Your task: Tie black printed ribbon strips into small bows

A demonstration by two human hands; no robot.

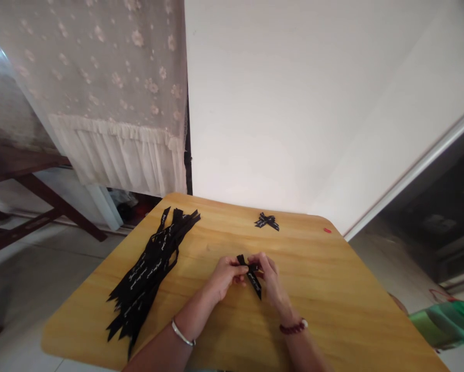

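Between my two hands, over the middle of the wooden table, is a black ribbon with white lettering, partly looped. My left hand pinches it between thumb and fingers near its middle. My right hand closes on the ribbon's right side, its fingertips partly hiding the loop. One tail hangs down toward me with a slanted cut end. Beyond my hands lies a tied black ribbon bow with the same lettering. To the left is a pile of black ribbon strips, lying lengthwise with pointed ends.
A small red item lies near the table's far right corner. A white wall panel rises behind the table. A floral curtain hangs at the back left. A green bag is beyond the right edge, and dark wooden furniture stands left.
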